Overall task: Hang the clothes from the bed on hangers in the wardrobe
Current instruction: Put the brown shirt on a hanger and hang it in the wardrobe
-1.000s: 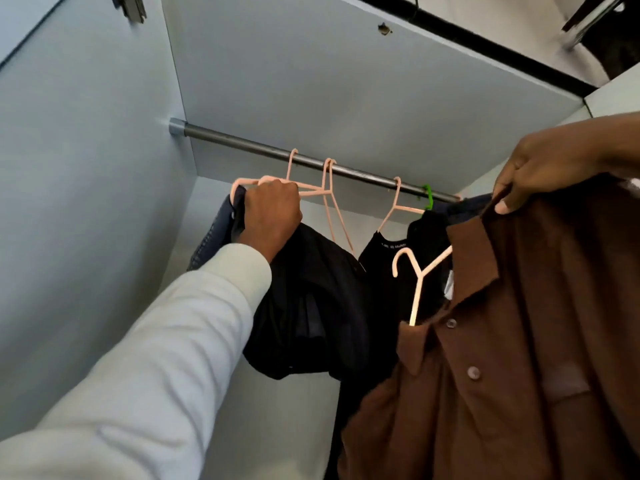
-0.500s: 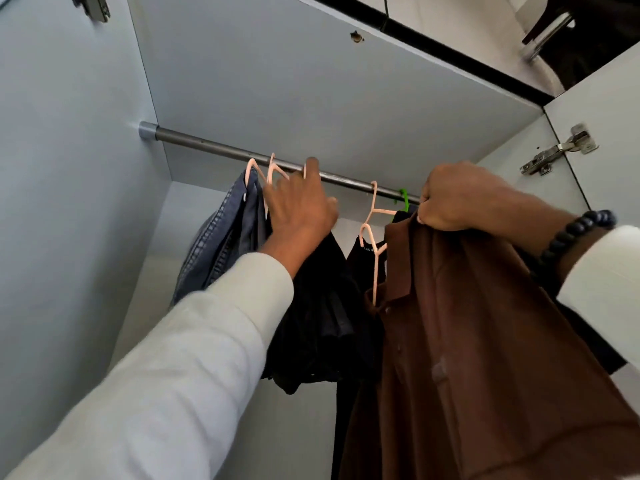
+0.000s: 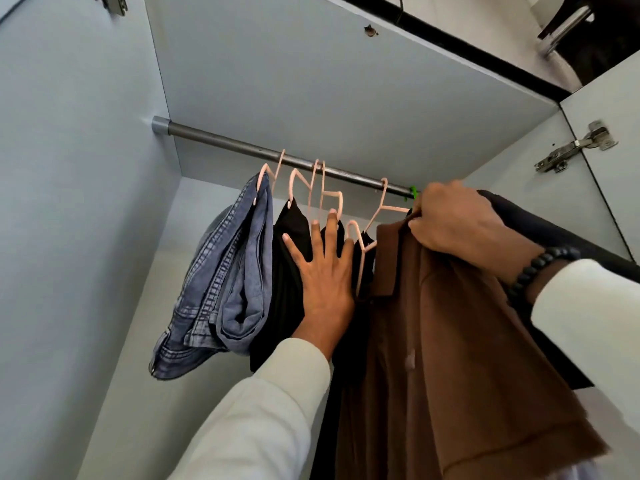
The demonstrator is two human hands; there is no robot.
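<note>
Brown shirt up at the rail!
Right hand (image 3: 457,220) grips the brown shirt (image 3: 450,341) at its collar; left hand (image 3: 322,271), fingers spread flat, presses the black garment (image 3: 294,230) beside the jeans (image 3: 235,271).

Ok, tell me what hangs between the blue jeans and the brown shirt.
In the head view, black garments on pink hangers hang between the jeans and the brown shirt. The left hand presses flat against them.

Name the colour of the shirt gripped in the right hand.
Brown shirt, best seen in the head view.
</note>
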